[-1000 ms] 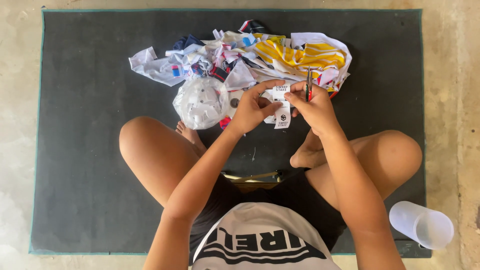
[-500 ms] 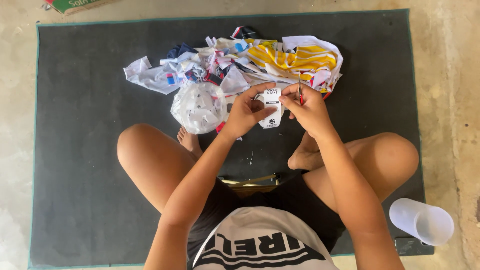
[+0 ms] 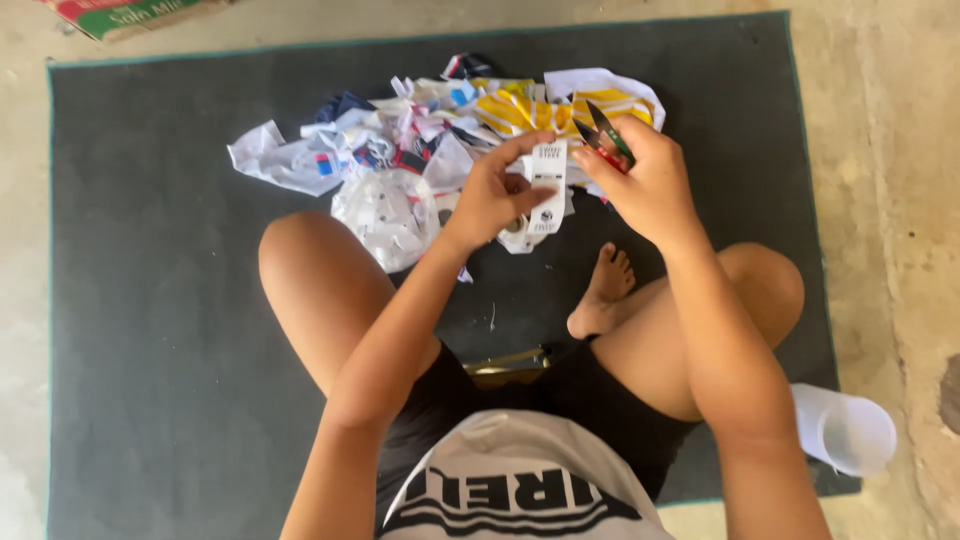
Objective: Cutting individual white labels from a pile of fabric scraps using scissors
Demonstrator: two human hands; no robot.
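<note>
From the head camera I see, far left, the dark mat (image 3: 150,300) on the concrete floor, and a corner of a cardboard box (image 3: 120,14) cut off by the top edge. Moving in, a crumpled clear plastic bag (image 3: 390,215) sits just beside my left knee, and behind it a heap of cloth scraps (image 3: 420,130) in white, blue, red and yellow; I can't tell single pieces apart in that tangle.

Now my left hand (image 3: 492,195): its fingers are pinching a small white label strip (image 3: 546,190), thumb on the front, the rest curled behind. The strip hangs upright between both hands, above the mat, just in front of the heap. I judge it light, thin and floppy, likely to fold or slip, so the place to hold it is close to the top edge, keeping it taut. Its lower end blends into white scraps below, so where it stops is hard to say.

My right hand (image 3: 650,185) is closed around a pair of small thread snips (image 3: 603,135), blades parted and pointing up and away, near the strip's top. The handles are buried in my palm.

Far right, a translucent plastic cup (image 3: 850,432) lies on its side by the mat's edge, partly behind my arm.
</note>
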